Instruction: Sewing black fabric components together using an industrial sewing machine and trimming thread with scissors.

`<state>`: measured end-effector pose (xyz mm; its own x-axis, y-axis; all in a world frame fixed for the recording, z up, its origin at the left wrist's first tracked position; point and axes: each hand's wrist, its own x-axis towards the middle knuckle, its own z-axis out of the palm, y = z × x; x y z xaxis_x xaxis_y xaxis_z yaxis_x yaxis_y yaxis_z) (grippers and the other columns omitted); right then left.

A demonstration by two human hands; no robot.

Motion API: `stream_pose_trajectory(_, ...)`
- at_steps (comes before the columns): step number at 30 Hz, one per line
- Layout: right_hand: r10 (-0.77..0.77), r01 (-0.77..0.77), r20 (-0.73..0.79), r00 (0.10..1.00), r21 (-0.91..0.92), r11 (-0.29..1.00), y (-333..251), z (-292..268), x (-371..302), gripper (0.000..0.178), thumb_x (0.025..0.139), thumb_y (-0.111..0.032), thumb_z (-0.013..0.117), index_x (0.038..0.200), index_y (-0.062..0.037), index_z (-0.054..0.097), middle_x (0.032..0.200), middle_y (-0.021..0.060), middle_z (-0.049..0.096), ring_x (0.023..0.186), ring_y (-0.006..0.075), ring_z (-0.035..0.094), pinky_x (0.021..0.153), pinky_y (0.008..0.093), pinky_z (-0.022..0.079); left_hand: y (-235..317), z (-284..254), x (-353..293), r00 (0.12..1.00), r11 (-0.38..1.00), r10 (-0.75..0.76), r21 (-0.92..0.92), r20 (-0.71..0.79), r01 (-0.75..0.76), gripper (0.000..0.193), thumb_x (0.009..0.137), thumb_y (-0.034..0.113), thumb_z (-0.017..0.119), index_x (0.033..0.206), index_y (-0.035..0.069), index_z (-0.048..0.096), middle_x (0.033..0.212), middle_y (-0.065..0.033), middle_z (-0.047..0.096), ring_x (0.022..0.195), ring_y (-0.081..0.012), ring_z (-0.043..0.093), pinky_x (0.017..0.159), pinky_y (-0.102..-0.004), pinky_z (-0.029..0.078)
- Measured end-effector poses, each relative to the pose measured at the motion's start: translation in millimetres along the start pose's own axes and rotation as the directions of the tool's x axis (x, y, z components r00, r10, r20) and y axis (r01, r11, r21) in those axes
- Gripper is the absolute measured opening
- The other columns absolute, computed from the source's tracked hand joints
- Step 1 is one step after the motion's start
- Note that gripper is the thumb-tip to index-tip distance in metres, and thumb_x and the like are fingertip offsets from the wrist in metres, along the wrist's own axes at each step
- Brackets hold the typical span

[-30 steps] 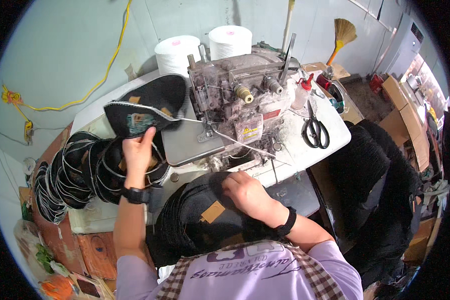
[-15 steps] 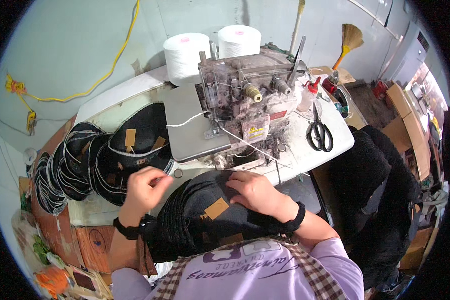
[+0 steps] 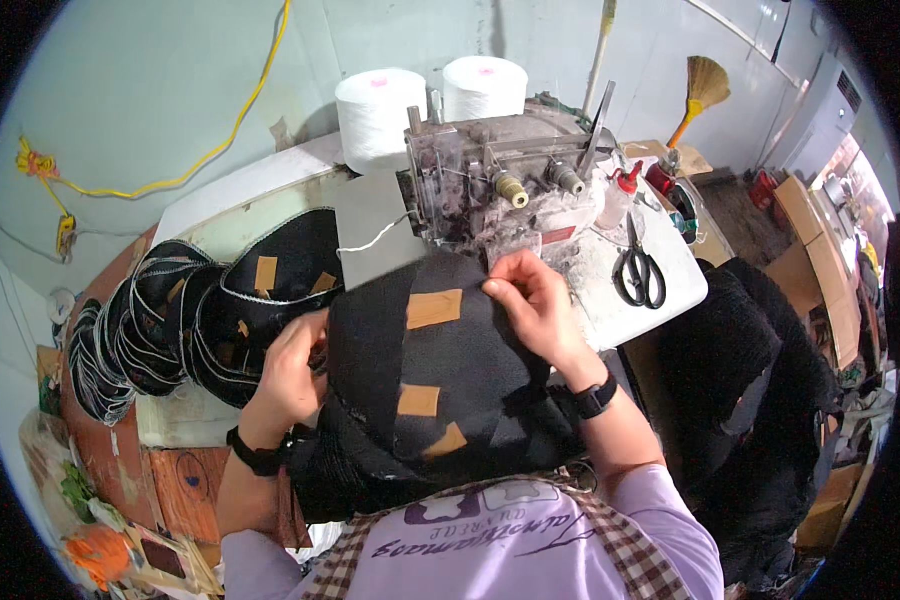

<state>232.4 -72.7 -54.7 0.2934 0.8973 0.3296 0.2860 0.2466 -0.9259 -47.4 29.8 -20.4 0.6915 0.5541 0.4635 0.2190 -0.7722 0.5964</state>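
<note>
The clearest lettering stands on the person's lilac shirt (image 3: 510, 565), on the near side of the machine (image 3: 500, 150): a long slanting line of dark purple script and a shorter line of block letters, both upside down in the view. Beside the shorter line sit two rounded emblems, one filled purple, one pale with a thin outline.

The machine itself carries a small red label (image 3: 567, 234) on its front; any print there is too small to read. Left of and behind the machine, a white cone (image 3: 382, 125) shows a pink mark on top, too blurred to tell whether it bears lettering.
</note>
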Motion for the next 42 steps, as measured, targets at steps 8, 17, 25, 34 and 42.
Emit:
stream_pose_trajectory(8, 0.206, -0.166, 0.193, 0.959, -0.204, 0.965, -10.9, 2.9, -15.2, 0.030, 0.086, 0.002, 0.063, 0.114, 0.0015, 0.053, 0.088, 0.0026, 0.061, 0.080, 0.0085, 0.056, 0.073, 0.0238, 0.047, 15.2, 3.2, 22.5, 0.932, 0.926, 0.219, 0.241, 0.288, -0.291, 0.042, 0.076, 0.003, 0.058, 0.118, 0.000, 0.057, 0.120, -0.0116, 0.055, 0.100, -0.0282, 0.056, 0.086, -0.0377, 0.046)
stream_pose_trajectory(17, 0.232, -0.172, -0.090, 0.969, 0.429, 0.887, -9.8, 0.6, 9.9, 0.013, 0.089, -0.008, 0.062, 0.101, -0.0042, 0.057, 0.079, -0.0057, 0.058, 0.071, 0.0015, 0.050, 0.063, 0.0179, 0.040, 3.2, 6.7, 27.4, 0.996, 0.992, 0.022, -0.122, -0.090, -0.033, 0.059, 0.075, 0.009, 0.071, 0.128, -0.001, 0.047, 0.122, -0.0156, 0.055, 0.112, -0.0272, 0.054, 0.093, -0.0383, 0.044)
stream_pose_trajectory(25, 0.308, -0.324, 0.135, 0.942, 0.616, 0.718, 3.9, 35.9, -12.7, 0.027, 0.092, -0.008, 0.057, 0.118, -0.0021, 0.056, 0.088, 0.0027, 0.065, 0.080, 0.0070, 0.058, 0.071, 0.0211, 0.047, -2.8, 28.9, 55.4, 0.964, 0.637, -0.261, -0.760, -0.054, 0.130, 0.050, 0.102, 0.036, 0.031, 0.114, -0.007, 0.054, 0.103, -0.0165, 0.065, 0.094, -0.0237, 0.062, 0.089, -0.0368, 0.047)
stream_pose_trajectory(34, 0.288, -0.357, 0.216, 0.933, 0.444, 0.822, 2.3, 63.2, -12.0, 0.027, 0.095, -0.009, 0.053, 0.121, -0.0014, 0.059, 0.092, 0.0050, 0.066, 0.080, 0.0092, 0.064, 0.072, 0.0219, 0.051, -64.6, -10.7, 101.3, 0.717, 0.263, -0.695, -0.949, -0.060, 0.175, 0.048, 0.092, 0.047, 0.053, 0.084, 0.001, 0.063, 0.085, -0.0116, 0.065, 0.074, -0.0175, 0.061, 0.071, -0.0291, 0.051)
stream_pose_trajectory(42, 0.232, -0.320, 0.227, 0.946, 0.533, 0.783, 8.0, 58.3, -6.0, 0.030, 0.092, -0.001, 0.052, 0.122, -0.0001, 0.058, 0.079, 0.0008, 0.065, 0.076, 0.0075, 0.063, 0.070, 0.0212, 0.050, 1.5, -28.9, -7.0, 0.720, 0.203, -0.649, -0.855, 0.247, 0.477, 0.034, 0.087, 0.020, 0.064, 0.113, 0.001, 0.055, 0.107, -0.0110, 0.063, 0.098, -0.0217, 0.062, 0.091, -0.0397, 0.049)
